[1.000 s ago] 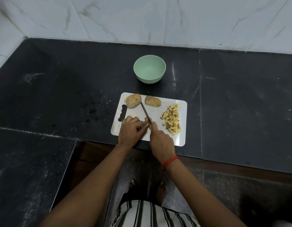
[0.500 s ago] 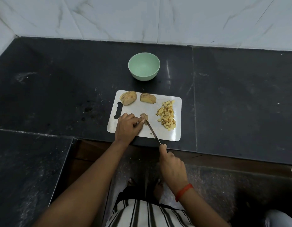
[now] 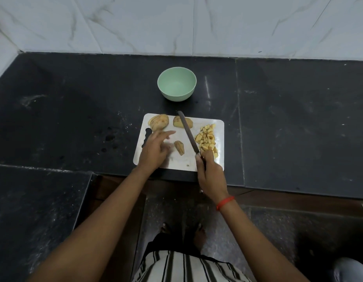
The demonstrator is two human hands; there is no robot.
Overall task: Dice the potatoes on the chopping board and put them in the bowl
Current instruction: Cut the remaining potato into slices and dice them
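A white chopping board (image 3: pixel 217 159) lies on the black counter. Two sliced potato halves (image 3: pixel 158 122) (image 3: pixel 179 122) sit at its far edge, and a small sliced potato piece (image 3: pixel 179 147) lies in the middle. A heap of diced potato (image 3: pixel 206 140) fills the board's right side. My right hand (image 3: pixel 212 176) grips a knife (image 3: pixel 187 134) whose blade points away across the board, over one far half. My left hand (image 3: pixel 155 148) hovers with fingers spread just left of the small piece, holding nothing. A pale green bowl (image 3: pixel 177 84) stands empty beyond the board.
The black stone counter (image 3: pixel 75 110) runs to a white marble wall behind. A lower counter section (image 3: pixel 34 210) steps in at the left front. The counter's front edge passes just under the board.
My left hand has let go of the small potato piece and its fingers have spread. My right hand came forward from off the counter edge, and the knife now reaches across the board.
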